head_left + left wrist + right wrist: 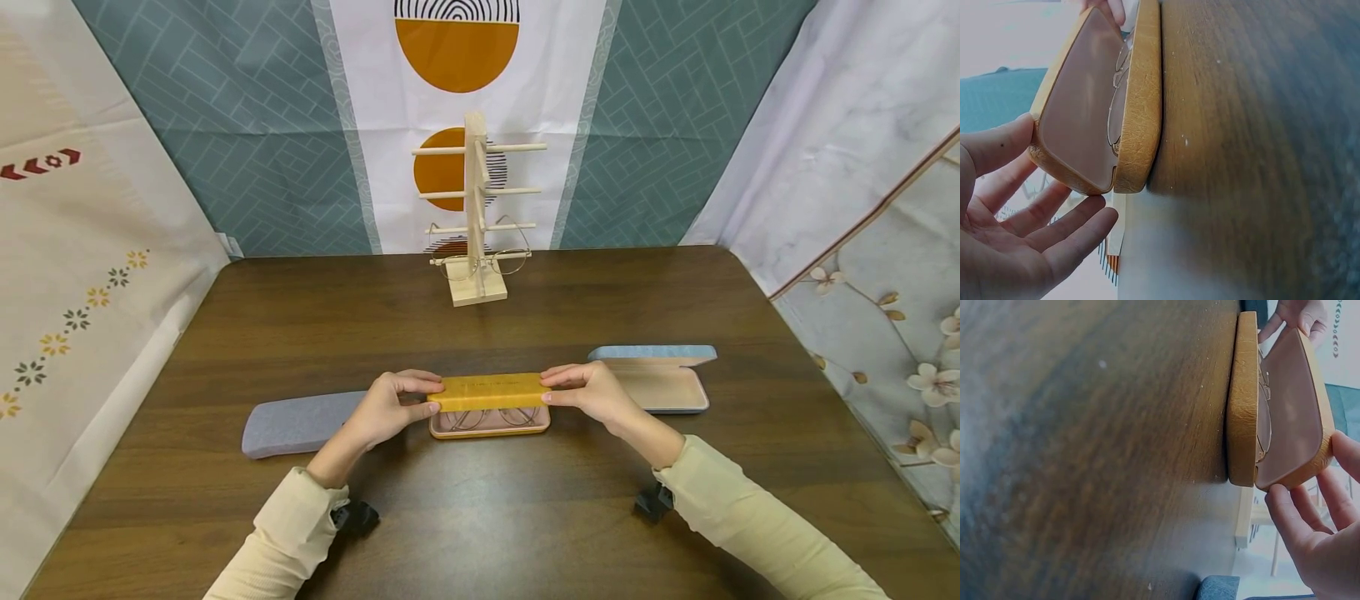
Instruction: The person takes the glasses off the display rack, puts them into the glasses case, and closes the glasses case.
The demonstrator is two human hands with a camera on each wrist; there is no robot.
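Note:
A yellow glasses case (489, 392) lies in front of me on the table, its lid partly raised. Thin-framed eyeglasses (517, 417) rest inside the pink-lined base. My left hand (388, 408) grips the lid's left end between thumb and fingers, and my right hand (591, 392) does the same at the right end. In the left wrist view, the lid's smooth pink inside (1082, 100) faces the camera, with the thumb on its edge. From the right wrist, the case base (1243, 406) is seen sitting on the tabletop, fingertips at the lid's corner.
A closed grey-blue glasses case (300, 423) lies left, partly behind my left hand. Back right stands an open blue case (652, 387) with a beige lining. A wooden display stand (477, 208) at the table's back holds another pair of glasses (512, 260) on a low peg.

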